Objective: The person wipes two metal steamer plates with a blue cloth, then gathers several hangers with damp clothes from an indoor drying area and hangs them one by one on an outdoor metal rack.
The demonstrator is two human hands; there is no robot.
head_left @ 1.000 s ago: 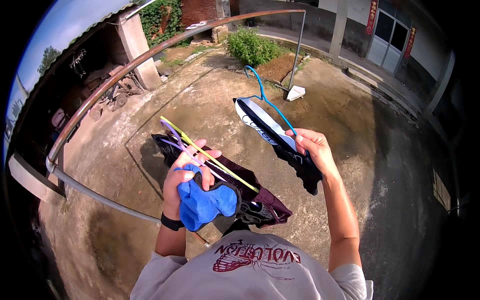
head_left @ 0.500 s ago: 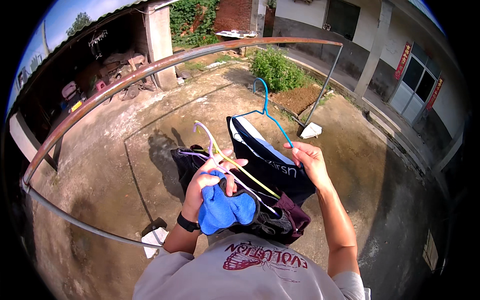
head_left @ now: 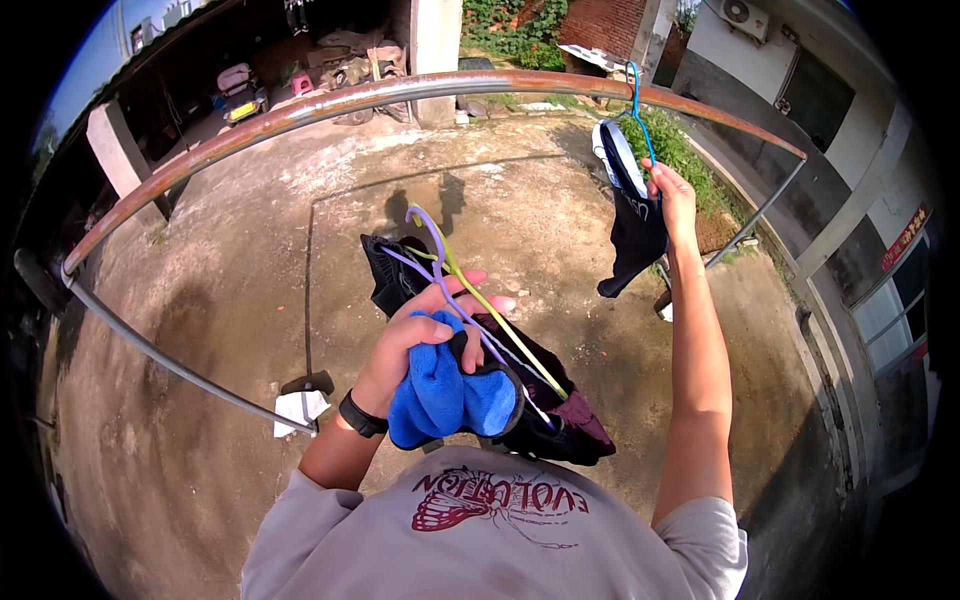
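Note:
My right hand (head_left: 672, 195), its arm stretched out, pinches one arm of a blue hanger (head_left: 646, 138). The hanger's hook is up at the rusty rail (head_left: 400, 92) and looks to be over it; whether it bears weight I cannot tell. Dark underpants (head_left: 632, 240) with a white inner waistband hang from this hanger. My left hand (head_left: 395, 355), close to my chest, is closed around a bunched blue cloth (head_left: 430, 392) with dark edging. It also holds a purple hanger (head_left: 437, 240) and a yellow-green hanger (head_left: 530, 357), which carry dark garments (head_left: 548, 440), one with a maroon part.
The rail bends across the yard on grey metal legs (head_left: 160, 365), one by a white block (head_left: 300, 408). Behind it are a green bush (head_left: 690, 160), a brick wall (head_left: 600, 30) and an open shed holding a parked scooter (head_left: 240, 95). A building with steps lies at the right.
My right hand has carried the blue hanger and underpants up and away to the right, to the rail. My left hand keeps its hold near my chest. The view has turned left.

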